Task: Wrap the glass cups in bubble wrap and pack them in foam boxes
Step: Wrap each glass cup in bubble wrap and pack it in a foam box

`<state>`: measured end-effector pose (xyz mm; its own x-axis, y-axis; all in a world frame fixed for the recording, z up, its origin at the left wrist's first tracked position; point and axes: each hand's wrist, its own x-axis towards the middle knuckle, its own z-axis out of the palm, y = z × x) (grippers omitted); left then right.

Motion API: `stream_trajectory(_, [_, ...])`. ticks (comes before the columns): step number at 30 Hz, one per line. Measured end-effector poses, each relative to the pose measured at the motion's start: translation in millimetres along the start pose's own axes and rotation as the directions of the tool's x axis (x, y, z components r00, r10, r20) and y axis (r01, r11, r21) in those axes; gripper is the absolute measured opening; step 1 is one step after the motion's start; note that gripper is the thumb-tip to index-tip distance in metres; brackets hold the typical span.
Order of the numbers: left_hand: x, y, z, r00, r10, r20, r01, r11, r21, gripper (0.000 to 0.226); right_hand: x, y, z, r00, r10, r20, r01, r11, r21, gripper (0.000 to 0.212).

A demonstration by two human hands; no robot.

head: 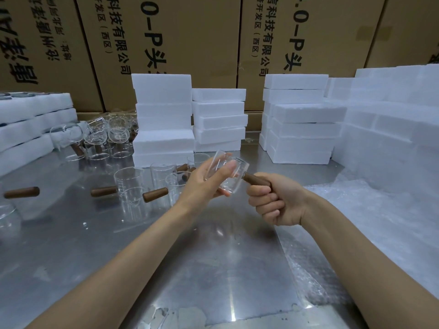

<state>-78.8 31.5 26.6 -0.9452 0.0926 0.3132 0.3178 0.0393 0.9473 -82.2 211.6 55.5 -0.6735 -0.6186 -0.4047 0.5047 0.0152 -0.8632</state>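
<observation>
Two hands hold one glass cup (231, 173) above the metal table (142, 245): the right hand (275, 200) grips its wooden handle (257, 181), the left hand (209, 180) cradles the glass body. Foam boxes (164, 119) stand at twelve o'clock, bubble wrap (370, 222) at three.

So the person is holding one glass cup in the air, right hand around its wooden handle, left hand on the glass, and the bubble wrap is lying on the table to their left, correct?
Not quite: the bubble wrap lies on the table to their right, not their left, as the head view shows. The rest holds: the right hand grips the wooden handle of the glass cup, held in the air, and the left hand holds the glass.
</observation>
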Motion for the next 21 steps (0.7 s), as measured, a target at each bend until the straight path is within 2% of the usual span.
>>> stream_trajectory(3, [3, -3, -2, 0.998, -0.015, -0.066, 0.013, 0.999, -0.041, 0.078, 3, 1, -1, 0.965, -0.132, -0.228, 0.163, 0.979, 0.123, 0.057])
stream_trajectory(5, [6, -4, -4, 0.991, -0.058, -0.118, 0.045, 0.993, -0.109, 0.092, 4, 0, -4, 0.879, -0.243, -0.409, 0.332, 0.93, 0.161, 0.053])
stream_trajectory(8, [9, -4, -8, 0.985, -0.102, -0.137, 0.077, 0.981, -0.177, 0.093, 3, 0, -8, 0.77, -0.338, -0.541, 0.498, 0.849, 0.178, 0.044])
stream_trajectory(11, [8, -4, -6, 0.988, -0.093, -0.127, 0.069, 0.982, -0.178, 0.088, 4, 0, -5, 0.712, -0.4, -0.576, 0.543, 0.835, 0.091, 0.036])
stream_trajectory(14, [4, -3, -2, 0.992, -0.061, -0.114, 0.047, 0.992, -0.118, 0.094, 10, 1, 2, 0.655, -0.522, -0.546, 0.517, 0.837, -0.179, 0.03])
stream_trajectory(17, [1, -2, 4, 0.995, -0.024, -0.095, 0.016, 0.997, -0.08, 0.087, 16, 6, 9, 0.625, -0.638, -0.45, 0.474, 0.768, -0.43, 0.032])
stream_trajectory(19, [1, -1, 8, 0.997, -0.018, -0.072, 0.014, 0.998, -0.056, 0.078, 18, 8, 10, 0.611, -0.66, -0.437, 0.477, 0.748, -0.462, 0.027])
stream_trajectory(21, [1, 0, 9, 0.999, 0.003, -0.033, -0.003, 1.0, 0.01, 0.08, 17, 8, 10, 0.62, -0.644, -0.449, 0.512, 0.765, -0.391, 0.025])
